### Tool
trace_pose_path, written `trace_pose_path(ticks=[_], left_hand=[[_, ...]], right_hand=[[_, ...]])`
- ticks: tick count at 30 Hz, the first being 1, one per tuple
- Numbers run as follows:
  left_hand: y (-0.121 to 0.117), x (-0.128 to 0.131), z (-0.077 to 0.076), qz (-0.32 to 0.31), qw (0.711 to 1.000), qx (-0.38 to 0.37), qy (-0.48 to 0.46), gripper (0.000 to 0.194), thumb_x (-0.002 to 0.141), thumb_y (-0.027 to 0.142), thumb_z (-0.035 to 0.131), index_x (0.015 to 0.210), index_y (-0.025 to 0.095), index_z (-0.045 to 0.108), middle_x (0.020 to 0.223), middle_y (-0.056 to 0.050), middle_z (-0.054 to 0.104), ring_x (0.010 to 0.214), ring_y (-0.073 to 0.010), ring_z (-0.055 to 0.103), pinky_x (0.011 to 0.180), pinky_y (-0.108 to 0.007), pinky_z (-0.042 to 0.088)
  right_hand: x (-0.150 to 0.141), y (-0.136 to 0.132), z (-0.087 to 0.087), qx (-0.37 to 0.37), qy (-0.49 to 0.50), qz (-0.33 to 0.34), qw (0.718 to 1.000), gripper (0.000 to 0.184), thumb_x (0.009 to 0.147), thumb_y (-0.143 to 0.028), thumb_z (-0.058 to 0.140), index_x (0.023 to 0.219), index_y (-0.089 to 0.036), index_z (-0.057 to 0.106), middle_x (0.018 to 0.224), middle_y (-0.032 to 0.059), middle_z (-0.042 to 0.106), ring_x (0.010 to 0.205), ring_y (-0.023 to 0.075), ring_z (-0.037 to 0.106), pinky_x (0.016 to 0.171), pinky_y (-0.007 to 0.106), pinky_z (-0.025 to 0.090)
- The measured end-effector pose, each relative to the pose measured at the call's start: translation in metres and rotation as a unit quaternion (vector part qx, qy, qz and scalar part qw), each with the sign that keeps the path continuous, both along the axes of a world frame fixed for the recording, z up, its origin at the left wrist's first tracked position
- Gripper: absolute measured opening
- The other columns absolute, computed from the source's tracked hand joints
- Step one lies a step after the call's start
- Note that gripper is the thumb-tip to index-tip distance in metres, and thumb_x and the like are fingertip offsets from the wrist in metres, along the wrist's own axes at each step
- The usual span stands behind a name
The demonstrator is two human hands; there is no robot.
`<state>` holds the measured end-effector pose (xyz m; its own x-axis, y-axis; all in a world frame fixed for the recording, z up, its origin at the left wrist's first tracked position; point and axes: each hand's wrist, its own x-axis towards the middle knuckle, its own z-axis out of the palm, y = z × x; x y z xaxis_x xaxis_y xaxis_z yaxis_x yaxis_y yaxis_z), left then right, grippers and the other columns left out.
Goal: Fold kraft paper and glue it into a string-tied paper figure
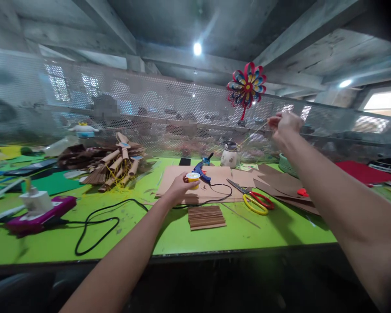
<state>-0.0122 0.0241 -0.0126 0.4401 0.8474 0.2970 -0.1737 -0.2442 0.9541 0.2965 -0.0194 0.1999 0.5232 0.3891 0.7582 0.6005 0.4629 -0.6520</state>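
Observation:
My left hand [179, 188] reaches out over the green table [182, 234] and is closed round a small yellow spool [193, 178]. My right hand [284, 126] is raised high at the right, fingers pinched on a thin yellow thread [252, 135] that runs down to the left toward the spool. Just beyond the spool lies a blue glue gun [202, 169] on brown cardboard sheets [215, 182], its black cord [97, 221] trailing left.
Scissors [254, 200] with red and yellow handles lie right of the cardboard. A stack of brown strips [206, 217] sits near the front edge. Rolled paper tubes [117, 165] are piled at the back left. A paper pinwheel [246, 87] hangs on the mesh screen. A pink device [39, 215] lies far left.

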Motion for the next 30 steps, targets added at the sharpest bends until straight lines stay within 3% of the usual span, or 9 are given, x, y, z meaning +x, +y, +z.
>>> trace_pose_path(ticks=[3,5,7,10,13,17,20,24,30], left_hand=[[0.016,-0.004,-0.012,0.14,0.988,-0.01,0.057,0.044,0.055,0.04,0.076,0.083,0.015,0.054,0.08,-0.008,0.063,0.069,-0.0188,0.059,0.062,-0.029,0.043],[0.023,-0.008,-0.019,0.239,0.957,0.038,0.159,0.044,0.052,0.041,0.076,0.082,0.017,0.054,0.076,-0.008,0.062,0.069,-0.0229,0.058,0.059,-0.03,0.039],[0.027,-0.011,-0.024,0.289,0.914,0.099,0.267,0.044,0.05,0.038,0.077,0.083,0.019,0.055,0.073,-0.008,0.062,0.072,-0.0271,0.058,0.061,-0.031,0.037],[0.027,-0.012,-0.029,0.274,0.884,0.155,0.346,0.045,0.05,0.033,0.076,0.089,0.021,0.056,0.077,-0.009,0.064,0.078,-0.0295,0.058,0.063,-0.031,0.035],[0.025,-0.009,-0.029,0.275,0.879,0.177,0.348,0.043,0.054,0.035,0.074,0.091,0.021,0.057,0.08,-0.01,0.064,0.081,-0.0285,0.058,0.064,-0.03,0.035],[0.026,-0.007,-0.025,0.298,0.852,0.182,0.391,0.038,0.07,0.042,0.061,0.1,0.019,0.055,0.086,-0.009,0.064,0.08,-0.0241,0.058,0.064,-0.028,0.037],[0.024,-0.006,-0.022,0.29,0.833,0.218,0.417,0.034,0.076,0.042,0.055,0.099,0.016,0.056,0.092,-0.01,0.062,0.082,-0.0215,0.057,0.066,-0.027,0.038],[0.014,0.001,-0.021,0.242,0.837,0.262,0.415,0.027,0.077,0.036,0.054,0.096,0.018,0.058,0.096,-0.007,0.062,0.084,-0.0191,0.057,0.069,-0.026,0.04],[0.003,0.01,-0.018,0.227,0.825,0.28,0.435,0.029,0.075,0.037,0.056,0.096,0.018,0.059,0.085,-0.008,0.063,0.084,-0.023,0.056,0.07,-0.029,0.04]], right_hand=[[0.015,0.001,-0.021,0.027,0.141,-0.005,0.99,0.039,0.09,-0.013,0.012,0.057,-0.024,0.029,0.035,-0.0087,0.037,0.032,0.008,0.04,0.046,0.021,0.039],[0.016,0.003,-0.029,0.042,0.198,0.001,0.979,0.038,0.09,-0.013,0.015,0.058,-0.024,0.032,0.036,-0.0079,0.041,0.033,0.008,0.042,0.048,0.021,0.041],[0.011,0.003,-0.032,0.055,0.228,0.009,0.972,0.036,0.09,-0.016,0.019,0.059,-0.023,0.036,0.039,-0.0072,0.045,0.036,0.0085,0.045,0.05,0.021,0.043],[-0.011,-0.007,-0.027,0.095,0.235,0.05,0.966,0.032,0.09,-0.019,0.026,0.064,-0.022,0.044,0.045,-0.0052,0.051,0.043,0.0095,0.051,0.054,0.023,0.045],[-0.042,-0.033,-0.015,0.154,0.207,0.193,0.947,0.029,0.091,-0.022,0.032,0.069,-0.018,0.051,0.051,-0.0023,0.054,0.048,0.0106,0.055,0.053,0.026,0.044],[-0.069,-0.071,-0.005,0.153,0.18,0.335,0.912,0.031,0.091,-0.024,0.035,0.069,-0.015,0.054,0.044,-0.0069,0.039,0.034,0.006,0.035,0.04,0.022,0.029],[-0.069,-0.079,-0.012,0.117,0.228,0.36,0.897,0.035,0.094,-0.023,0.032,0.067,-0.015,0.053,0.04,-0.009,0.031,0.032,0.0049,0.022,0.039,0.022,0.024],[-0.076,-0.073,-0.025,0.028,0.268,0.384,0.883,0.034,0.094,-0.02,0.032,0.066,-0.016,0.051,0.042,-0.0085,0.033,0.033,0.0044,0.023,0.039,0.019,0.027],[-0.147,-0.089,-0.02,-0.058,0.123,0.478,0.868,0.026,0.09,-0.033,0.045,0.071,-0.018,0.053,0.044,-0.0094,0.034,0.032,0.0037,0.023,0.034,0.019,0.023]])
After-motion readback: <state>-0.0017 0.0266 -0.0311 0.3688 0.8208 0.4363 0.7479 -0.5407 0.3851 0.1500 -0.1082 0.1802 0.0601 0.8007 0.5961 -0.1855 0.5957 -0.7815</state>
